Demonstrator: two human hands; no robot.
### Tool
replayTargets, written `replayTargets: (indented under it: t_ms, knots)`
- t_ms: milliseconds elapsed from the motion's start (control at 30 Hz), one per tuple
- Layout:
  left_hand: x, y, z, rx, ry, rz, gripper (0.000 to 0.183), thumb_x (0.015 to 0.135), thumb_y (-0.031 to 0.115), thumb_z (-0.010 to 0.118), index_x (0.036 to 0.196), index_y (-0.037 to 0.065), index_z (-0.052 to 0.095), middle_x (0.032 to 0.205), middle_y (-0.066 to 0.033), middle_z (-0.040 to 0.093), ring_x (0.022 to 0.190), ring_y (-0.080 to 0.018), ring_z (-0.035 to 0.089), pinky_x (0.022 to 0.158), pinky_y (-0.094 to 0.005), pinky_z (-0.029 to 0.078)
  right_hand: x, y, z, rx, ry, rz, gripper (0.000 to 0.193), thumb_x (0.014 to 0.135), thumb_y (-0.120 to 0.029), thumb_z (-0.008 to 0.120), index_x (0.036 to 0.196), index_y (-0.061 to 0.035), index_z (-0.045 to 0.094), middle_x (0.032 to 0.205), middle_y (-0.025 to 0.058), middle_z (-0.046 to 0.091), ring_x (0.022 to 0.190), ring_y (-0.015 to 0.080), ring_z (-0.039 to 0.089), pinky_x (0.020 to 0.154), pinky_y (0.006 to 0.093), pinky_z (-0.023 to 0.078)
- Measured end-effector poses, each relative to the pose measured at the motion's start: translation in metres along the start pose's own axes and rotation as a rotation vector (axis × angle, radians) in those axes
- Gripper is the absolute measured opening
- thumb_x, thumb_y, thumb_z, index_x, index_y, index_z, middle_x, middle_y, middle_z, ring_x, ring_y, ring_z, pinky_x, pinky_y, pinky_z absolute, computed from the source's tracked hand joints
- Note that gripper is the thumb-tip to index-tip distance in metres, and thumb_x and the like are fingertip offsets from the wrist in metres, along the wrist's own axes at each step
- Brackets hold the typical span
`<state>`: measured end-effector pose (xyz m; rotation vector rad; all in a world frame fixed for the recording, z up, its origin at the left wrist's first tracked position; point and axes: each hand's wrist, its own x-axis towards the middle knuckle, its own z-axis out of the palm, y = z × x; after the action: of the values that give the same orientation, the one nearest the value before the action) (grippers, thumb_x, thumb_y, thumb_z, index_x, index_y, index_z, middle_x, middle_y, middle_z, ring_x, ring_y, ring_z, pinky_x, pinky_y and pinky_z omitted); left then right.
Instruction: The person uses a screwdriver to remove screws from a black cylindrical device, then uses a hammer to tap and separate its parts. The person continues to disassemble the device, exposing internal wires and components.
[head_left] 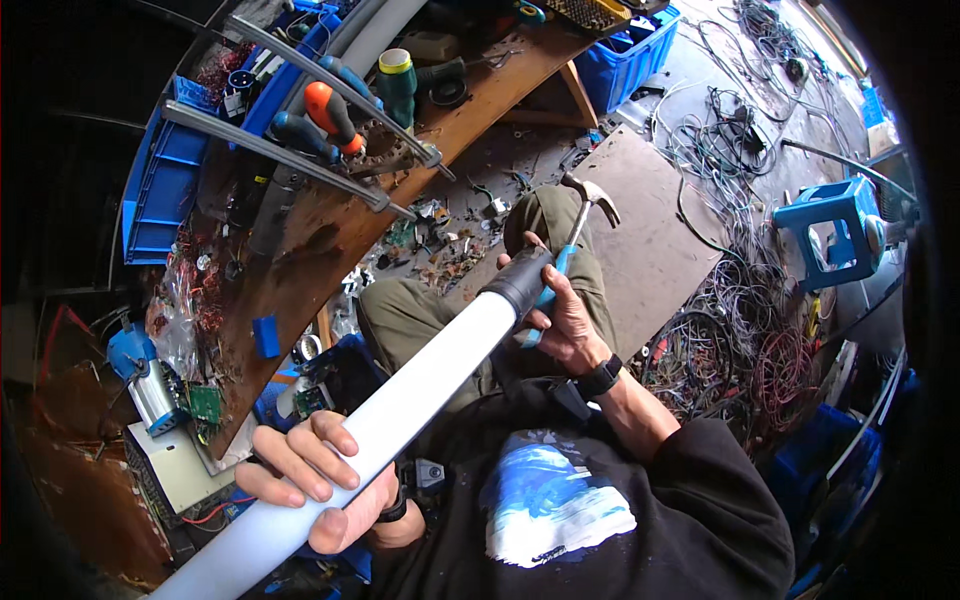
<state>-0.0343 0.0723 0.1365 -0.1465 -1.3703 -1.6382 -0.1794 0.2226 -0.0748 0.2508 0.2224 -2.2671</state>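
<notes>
A long white tube (425, 380) with a black end piece (515, 283) lies slantwise across my lap, running from the lower left up to the middle. My left hand (325, 480) is wrapped round its lower part, thumb on the near side. At the upper end, my right hand (565, 315) closes on the black end piece and also holds a claw hammer (577, 228) against it. The hammer's teal handle passes through that hand, and its metal head points up and away. Part of the handle is hidden by my fingers.
A wooden bench (290, 300) at the left carries screwdrivers (333, 115), metal bars (290, 150) and a green bottle (396, 85). Tangled cables (720, 330) cover the floor at right, near a blue stool (830, 235). A flat board (640, 210) lies ahead. A blue crate (625, 65) stands beyond.
</notes>
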Motion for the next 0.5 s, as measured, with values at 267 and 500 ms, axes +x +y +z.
replayTargets:
  t_ms: [267, 500]
  knots:
    - [0.015, -0.018, 0.008, -0.08, -0.404, 0.166, 0.038, 0.088, 0.025, 0.085, 0.096, 0.017, 0.049, 0.083, 0.0059, 0.057, 0.062, -0.0038, 0.065, 0.063, -0.0247, 0.059, 0.005, 0.0, -0.016, 0.038, -0.064, 0.03, 0.072, 0.099, -0.04, 0.071, 0.16, -0.0295, 0.034, 0.144, 0.0145, 0.059, 0.047, 0.0051, 0.043, 0.054, 0.0211, 0.049]
    - [0.006, -0.004, 0.034, 0.094, 0.228, 0.14, 0.031, 0.094, 0.032, 0.067, 0.1, 0.015, 0.042, 0.084, 0.007, 0.042, 0.061, -0.0063, 0.043, 0.075, -0.0293, 0.041, 0.005, -0.024, -0.017, -0.085, 0.023, -0.089, 0.064, 0.101, -0.04, 0.068, 0.157, -0.0241, 0.041, 0.145, 0.0121, 0.06, 0.048, 0.0044, 0.043, 0.053, 0.0204, 0.048]
